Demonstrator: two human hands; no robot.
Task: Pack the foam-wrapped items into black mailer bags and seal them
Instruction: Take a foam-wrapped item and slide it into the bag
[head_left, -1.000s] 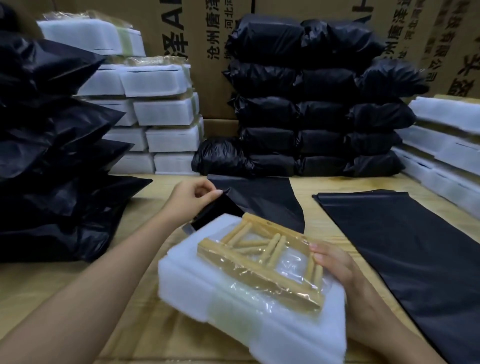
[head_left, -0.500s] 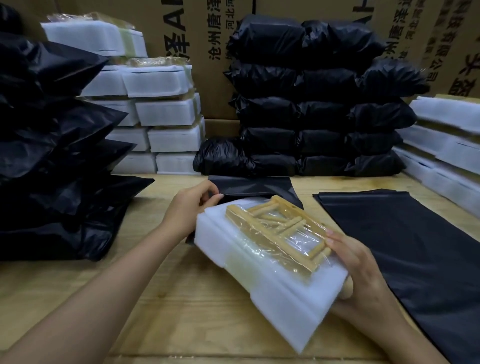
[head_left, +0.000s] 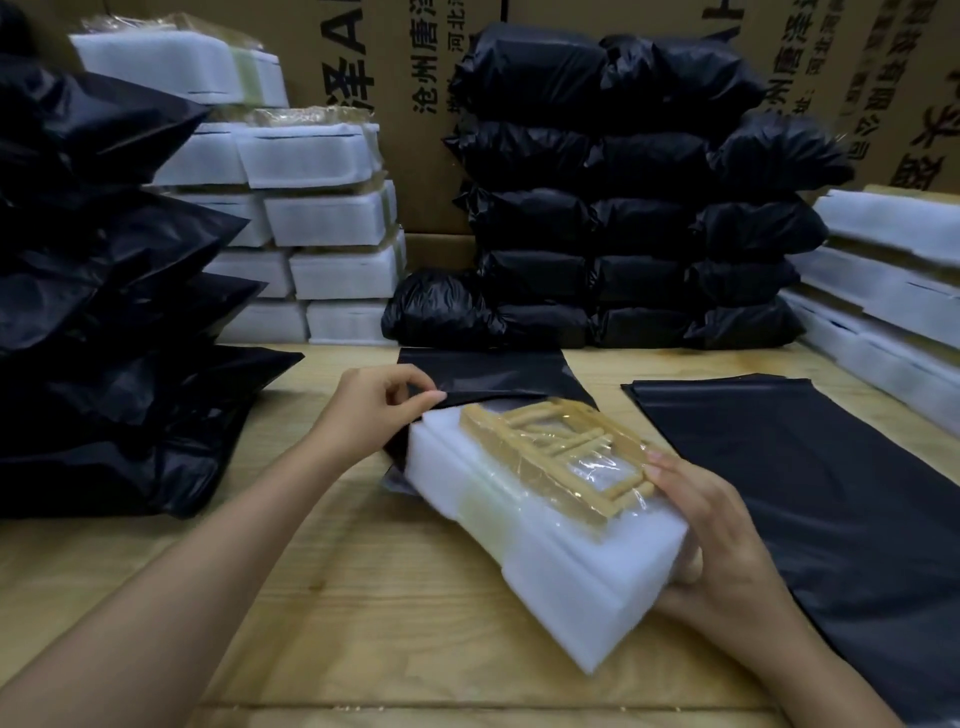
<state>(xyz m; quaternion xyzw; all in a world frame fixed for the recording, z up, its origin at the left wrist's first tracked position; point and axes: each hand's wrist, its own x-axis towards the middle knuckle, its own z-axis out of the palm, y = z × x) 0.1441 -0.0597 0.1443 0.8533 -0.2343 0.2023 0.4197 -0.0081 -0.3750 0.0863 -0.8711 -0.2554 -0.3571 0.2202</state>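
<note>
Pale wooden bench (head_left: 363, 597) fills my view, backed by cardboard boxes (head_left: 405, 104) printed with black characters. At the middle of it I see the foam-wrapped item (head_left: 545, 530), a thick white block lying slantwise with its far end just at the mouth of a black mailer bag (head_left: 493, 371) that lies flat beyond it. A wooden frame (head_left: 561, 452) of light slats sits on top of the foam under shiny clear film, and a band of yellowish tape crosses the block's side.

Both hands are busy and well apart. My left hand (head_left: 369, 410) pinches the bag's upper lip between thumb and fingertips, holding it up over the block's far corner. My right hand (head_left: 722, 530) grips the block's near right end, fingers laid on the film.

Just right of that, a flat sheaf of empty bags (head_left: 805, 493) lies spread. Behind stand stacked sealed black parcels (head_left: 623, 208). White foam blocks (head_left: 311, 218) are stacked at back left, more foam packs (head_left: 893, 275) at far right, and a heap of filled black bags (head_left: 104, 312) crowds the left edge.
</note>
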